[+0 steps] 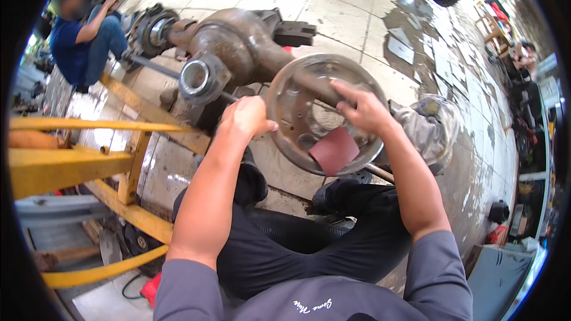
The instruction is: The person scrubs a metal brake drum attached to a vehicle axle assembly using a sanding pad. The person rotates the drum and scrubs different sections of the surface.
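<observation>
A round rusty metal backing plate [285, 134] stands upright in front of me, with a wide opening at its middle. My right hand [366, 110] reaches over its right side, fingers closed about the end of a brown bar-like piece [315, 86] smeared by motion; its kind is unclear. Against the lower part of the plate rests a reddish-brown square of sandpaper [335, 151]. My left hand [247, 116] is by the plate's left rim, thumb stretched toward it. Its other fingers bend out of sight, so its grip is hidden.
Beyond the plate lies a large rusty axle housing [229, 38] with a round flange [196, 77]. A yellow metal frame [71, 169] stands at left; a person in blue [77, 47] crouches beyond it. A grey cloth-like bundle [431, 128] sits right of the plate.
</observation>
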### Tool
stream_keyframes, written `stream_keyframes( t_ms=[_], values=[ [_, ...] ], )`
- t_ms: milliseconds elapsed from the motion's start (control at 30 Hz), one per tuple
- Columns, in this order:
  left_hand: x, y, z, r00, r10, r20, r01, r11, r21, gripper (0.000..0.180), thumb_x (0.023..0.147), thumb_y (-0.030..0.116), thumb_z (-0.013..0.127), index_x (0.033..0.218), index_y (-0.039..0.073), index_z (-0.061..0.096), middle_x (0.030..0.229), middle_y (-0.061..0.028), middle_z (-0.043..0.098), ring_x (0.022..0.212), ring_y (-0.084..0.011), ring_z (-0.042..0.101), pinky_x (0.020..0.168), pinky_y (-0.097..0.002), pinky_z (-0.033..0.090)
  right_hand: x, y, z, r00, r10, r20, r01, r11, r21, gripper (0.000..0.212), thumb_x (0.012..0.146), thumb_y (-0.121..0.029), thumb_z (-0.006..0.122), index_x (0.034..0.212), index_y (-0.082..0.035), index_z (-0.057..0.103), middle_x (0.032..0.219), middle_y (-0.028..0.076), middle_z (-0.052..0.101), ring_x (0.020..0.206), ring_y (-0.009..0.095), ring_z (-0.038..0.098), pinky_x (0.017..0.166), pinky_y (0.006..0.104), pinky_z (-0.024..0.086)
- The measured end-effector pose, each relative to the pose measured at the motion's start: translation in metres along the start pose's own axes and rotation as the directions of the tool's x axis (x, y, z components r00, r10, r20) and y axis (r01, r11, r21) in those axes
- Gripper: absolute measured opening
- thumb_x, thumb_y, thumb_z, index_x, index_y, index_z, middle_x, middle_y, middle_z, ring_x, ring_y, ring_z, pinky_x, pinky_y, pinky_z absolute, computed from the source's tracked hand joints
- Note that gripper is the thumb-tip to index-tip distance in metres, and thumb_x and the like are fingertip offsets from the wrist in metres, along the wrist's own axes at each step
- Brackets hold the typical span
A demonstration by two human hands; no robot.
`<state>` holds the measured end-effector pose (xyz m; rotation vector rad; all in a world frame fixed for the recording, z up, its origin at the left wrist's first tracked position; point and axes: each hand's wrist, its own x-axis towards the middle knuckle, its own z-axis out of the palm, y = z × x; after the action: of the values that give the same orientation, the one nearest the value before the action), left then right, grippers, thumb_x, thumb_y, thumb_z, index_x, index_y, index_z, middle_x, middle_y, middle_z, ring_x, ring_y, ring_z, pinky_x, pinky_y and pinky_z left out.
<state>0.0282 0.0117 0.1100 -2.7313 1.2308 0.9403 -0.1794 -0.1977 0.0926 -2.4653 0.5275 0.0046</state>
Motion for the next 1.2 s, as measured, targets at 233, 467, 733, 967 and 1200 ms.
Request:
stream_keyframes(
  t_ms=[233, 467, 733, 967, 1200],
  values=[
    [-0.005, 0.002, -0.004, 1.000, -0.018, -0.016, 0.018, 1.000, -0.009, 0.051, 0.077, 0.041, 0.085, 0.102, -0.002, 0.074, 0.107, -0.0216, 0.073, 0.104, -0.0354, 0.069, 0.090, -0.0441, 0.055, 0.003, 0.000, -0.010, 0.991, 0.051, -0.123, -0.057, 0.997, -0.048, 0.056, 0.091, -0.025, 0.065, 0.146, -0.024, 0.053, 0.128, 0.021, 0.066, 0.118, 0.039, 0.062, 0.102, 0.0437, 0.047],
    [0.004, -0.002, 0.000, 0.999, 0.000, -0.043, -0.001, 0.999, -0.033, 0.052, 0.076, 0.041, 0.086, 0.099, -0.004, 0.074, 0.105, -0.0226, 0.072, 0.102, -0.0363, 0.069, 0.088, -0.0443, 0.054, 0.012, 0.018, -0.031, 0.972, 0.208, -0.108, -0.200, 0.977, 0.079, 0.057, 0.090, -0.017, 0.066, 0.146, -0.017, 0.054, 0.132, 0.020, 0.065, 0.122, 0.036, 0.061, 0.105, 0.0408, 0.046],
    [0.002, -0.001, -0.008, 0.999, 0.012, 0.032, -0.012, 1.000, -0.013, 0.053, 0.075, 0.040, 0.086, 0.105, -0.002, 0.074, 0.108, -0.0226, 0.072, 0.107, -0.0349, 0.068, 0.092, -0.0432, 0.054, 0.010, 0.028, -0.012, 0.993, 0.090, -0.074, -0.085, 0.994, 0.067, 0.057, 0.092, -0.020, 0.067, 0.147, -0.026, 0.052, 0.138, 0.013, 0.062, 0.126, 0.030, 0.060, 0.109, 0.0392, 0.046],
    [0.004, -0.003, -0.011, 0.999, -0.021, 0.038, 0.021, 1.000, 0.011, 0.046, 0.076, 0.038, 0.085, 0.105, 0.003, 0.076, 0.108, -0.0174, 0.074, 0.105, -0.0316, 0.070, 0.091, -0.0415, 0.054, 0.004, -0.003, -0.006, 0.995, -0.090, 0.043, 0.089, 0.996, 0.024, 0.058, 0.090, -0.022, 0.069, 0.145, -0.029, 0.053, 0.131, 0.017, 0.065, 0.118, 0.034, 0.062, 0.101, 0.0435, 0.049],
    [0.008, -0.015, -0.003, 1.000, 0.024, 0.020, -0.024, 1.000, 0.007, 0.046, 0.076, 0.036, 0.086, 0.101, -0.001, 0.076, 0.104, -0.0206, 0.074, 0.103, -0.0338, 0.070, 0.090, -0.0427, 0.054, 0.007, -0.004, -0.030, 0.982, 0.165, -0.089, -0.181, 0.959, -0.217, 0.056, 0.091, -0.022, 0.067, 0.145, -0.027, 0.053, 0.123, 0.019, 0.067, 0.116, 0.037, 0.062, 0.098, 0.0452, 0.049]
  ],
)
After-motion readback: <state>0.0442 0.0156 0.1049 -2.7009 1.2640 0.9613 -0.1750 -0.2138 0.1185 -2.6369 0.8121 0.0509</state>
